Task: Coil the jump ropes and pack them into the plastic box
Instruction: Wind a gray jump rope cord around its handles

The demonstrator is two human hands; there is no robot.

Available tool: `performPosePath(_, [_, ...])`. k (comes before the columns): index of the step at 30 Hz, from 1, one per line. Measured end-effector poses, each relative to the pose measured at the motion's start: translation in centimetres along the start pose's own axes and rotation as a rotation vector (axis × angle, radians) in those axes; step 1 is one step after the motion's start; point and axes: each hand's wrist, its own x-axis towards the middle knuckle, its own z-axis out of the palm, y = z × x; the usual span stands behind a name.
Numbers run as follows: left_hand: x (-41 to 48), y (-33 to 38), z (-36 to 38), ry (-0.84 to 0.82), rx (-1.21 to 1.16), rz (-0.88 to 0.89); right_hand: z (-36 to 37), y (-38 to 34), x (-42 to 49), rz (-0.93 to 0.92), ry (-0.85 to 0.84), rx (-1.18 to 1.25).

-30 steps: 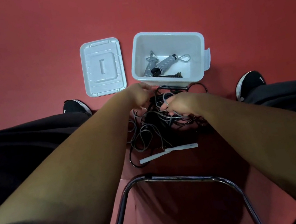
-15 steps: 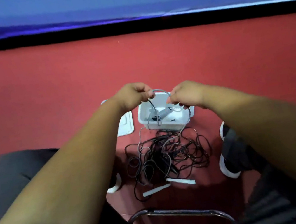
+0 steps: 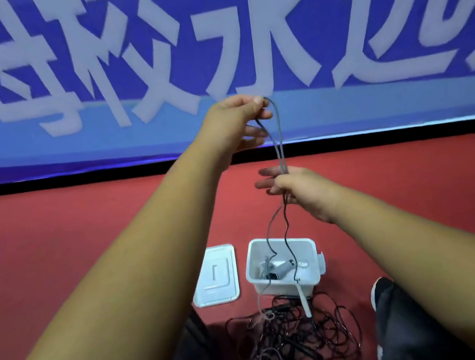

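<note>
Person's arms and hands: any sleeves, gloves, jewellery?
Left hand and right hand are bare: no gloves, no ring, watch or band that I can make out. Left forearm and right forearm are uncovered to the frame edge; no sleeve shows.

A blue banner (image 3: 208, 44) with large pale characters, blurred, fills the upper half of the view as the far wall. A lighter blue band (image 3: 373, 105) runs along its lower edge. Below that a black strip (image 3: 43, 182) meets the red floor (image 3: 53, 240), which spreads flat, plain and evenly lit to both sides
</note>
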Motion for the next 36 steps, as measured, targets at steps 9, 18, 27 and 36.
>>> performPosePath(9, [0.1,11.5,-3.6,0.314,-0.458,0.021,-0.5,-6.8,-2.2,-0.141,0.147,-0.025])
performPosePath(18, [0.7,12.8,-9.3,0.492,-0.614,-0.060,-2.1,-16.8,-4.8,-0.227,0.166,-0.021])
performPosePath(27, [-2.2,8.1,-7.1,0.258,-0.153,-0.240,-1.7,-22.6,-5.4,-0.194,0.177,0.191])
performPosePath(36, [-6.4,-0.4,-3.4,-0.403,-0.153,-0.428,-2.7,-20.4,-1.2,-0.122,0.224,0.564])
